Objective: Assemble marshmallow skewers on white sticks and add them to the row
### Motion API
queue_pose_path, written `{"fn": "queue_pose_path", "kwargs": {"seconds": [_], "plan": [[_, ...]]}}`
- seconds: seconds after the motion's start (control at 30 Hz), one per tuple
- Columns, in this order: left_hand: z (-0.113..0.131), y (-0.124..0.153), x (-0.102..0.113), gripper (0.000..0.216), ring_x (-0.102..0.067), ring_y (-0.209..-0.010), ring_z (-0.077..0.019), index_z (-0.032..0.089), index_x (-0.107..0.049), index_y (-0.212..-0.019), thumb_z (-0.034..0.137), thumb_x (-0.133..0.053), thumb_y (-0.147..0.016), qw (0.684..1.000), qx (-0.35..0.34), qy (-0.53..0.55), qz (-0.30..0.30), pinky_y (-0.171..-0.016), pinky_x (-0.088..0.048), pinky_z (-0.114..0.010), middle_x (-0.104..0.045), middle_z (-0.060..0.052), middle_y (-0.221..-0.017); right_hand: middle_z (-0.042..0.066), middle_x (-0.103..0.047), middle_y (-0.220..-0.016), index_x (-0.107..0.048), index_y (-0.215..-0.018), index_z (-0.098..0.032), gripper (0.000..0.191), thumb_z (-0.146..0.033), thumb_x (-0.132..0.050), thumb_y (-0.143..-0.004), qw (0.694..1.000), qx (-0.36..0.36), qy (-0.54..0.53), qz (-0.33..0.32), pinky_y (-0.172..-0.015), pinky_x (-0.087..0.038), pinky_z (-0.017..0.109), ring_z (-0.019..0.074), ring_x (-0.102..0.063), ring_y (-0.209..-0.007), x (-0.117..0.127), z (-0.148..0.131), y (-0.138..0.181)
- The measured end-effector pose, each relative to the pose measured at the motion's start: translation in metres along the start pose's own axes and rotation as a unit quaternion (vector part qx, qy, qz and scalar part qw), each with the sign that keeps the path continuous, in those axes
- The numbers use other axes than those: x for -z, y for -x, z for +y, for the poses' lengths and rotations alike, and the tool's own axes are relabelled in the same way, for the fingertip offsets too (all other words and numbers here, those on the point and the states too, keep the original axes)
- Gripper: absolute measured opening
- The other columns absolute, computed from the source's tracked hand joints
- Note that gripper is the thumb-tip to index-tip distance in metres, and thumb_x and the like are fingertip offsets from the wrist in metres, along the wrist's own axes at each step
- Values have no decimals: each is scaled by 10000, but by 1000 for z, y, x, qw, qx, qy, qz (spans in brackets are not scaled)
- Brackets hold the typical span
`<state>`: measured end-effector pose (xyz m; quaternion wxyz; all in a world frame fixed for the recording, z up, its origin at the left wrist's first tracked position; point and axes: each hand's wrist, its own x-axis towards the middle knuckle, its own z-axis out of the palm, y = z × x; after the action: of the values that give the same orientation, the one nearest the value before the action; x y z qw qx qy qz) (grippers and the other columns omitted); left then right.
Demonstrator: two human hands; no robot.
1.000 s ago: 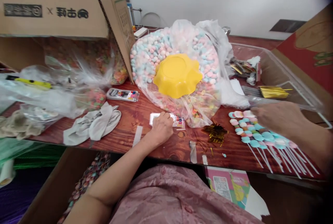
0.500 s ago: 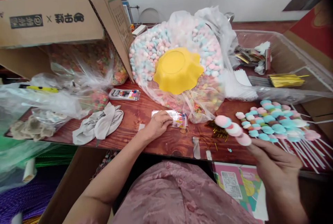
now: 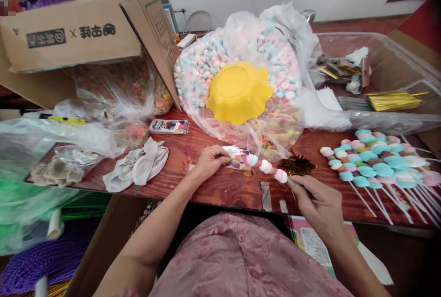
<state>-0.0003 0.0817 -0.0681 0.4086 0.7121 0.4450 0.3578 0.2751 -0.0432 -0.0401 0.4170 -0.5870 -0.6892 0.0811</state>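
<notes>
My right hand [image 3: 315, 202] is closed on the stick of a marshmallow skewer [image 3: 267, 167] with pink, white and blue pieces, its tip pointing left at a small clear printed bag [image 3: 237, 157]. My left hand [image 3: 208, 161] rests on the red-brown table [image 3: 213, 186], its fingers curled on that bag's left end. Just behind the skewer lies a clump of gold twist ties [image 3: 298, 164]. A pile of finished skewers [image 3: 375, 161] lies at the right.
A big plastic sack of pastel marshmallows [image 3: 275, 58] with a yellow bowl [image 3: 238, 91] on top stands behind. A cardboard box [image 3: 86, 35] with bagged coloured candy is at the left, a clear bin [image 3: 379, 53] at the back right, a grey cloth [image 3: 139, 168] beside my left hand.
My right hand reached to the skewer pile, lifted one skewer, and brought it left to the small bag. My left hand stayed on the bag.
</notes>
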Motion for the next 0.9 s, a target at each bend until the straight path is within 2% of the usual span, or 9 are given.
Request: {"fn": "queue_pose_path", "kwargs": {"seconds": [0.13, 0.27, 0.47, 0.7, 0.9], "plan": [[0, 2, -1, 39, -651, -724, -136, 180, -745, -742, 192, -719, -768, 1000, -27, -10, -8, -741, -484, -265, -723, -16, -765, 34, -712, -758, -699, -884, -197, 141, -195, -562, -916, 991, 75, 109, -23, -635, -473, 273, 151, -651, -658, -2, 2, -2], [-2, 3, -2, 28, -650, -727, -130, 172, -746, -755, 177, -725, -774, 999, -47, -5, -10, -746, -490, -261, -723, -22, -777, 41, -699, -761, -707, -883, -187, 161, -157, -549, -896, 961, 154, 223, -48, -623, -405, 282, 157, -616, -661, 1, 1, -6], [-6, 5, -4, 73, -648, -728, -135, 162, -737, -750, 197, -701, -804, 996, -88, 7, -16, -725, -491, -257, -713, -37, -778, 43, -675, -736, -705, -868, -177, 185, -135, -525, -875, 931, 226, 279, -70, -632, -339, 297, 159, -551, -649, 3, -10, -17], [-10, 10, -4, 87, -659, -762, -151, 162, -730, -784, 212, -678, -834, 994, -106, 6, -6, -749, -506, -283, -716, -50, -804, 20, -635, -649, -708, -797, -203, 224, -177, -506, -890, 926, 172, 320, -102, -592, -285, 298, 144, -517, -584, -4, -15, -23], [-9, 11, -3, 135, -673, -824, -167, 174, -723, -811, 262, -641, -872, 994, -106, 1, -32, -807, -529, -314, -724, -62, -857, 27, -700, -741, -701, -797, -209, 278, -211, -447, -911, 937, 96, 288, -172, -537, -220, 302, 144, -565, -589, -1, -11, -23]]}}
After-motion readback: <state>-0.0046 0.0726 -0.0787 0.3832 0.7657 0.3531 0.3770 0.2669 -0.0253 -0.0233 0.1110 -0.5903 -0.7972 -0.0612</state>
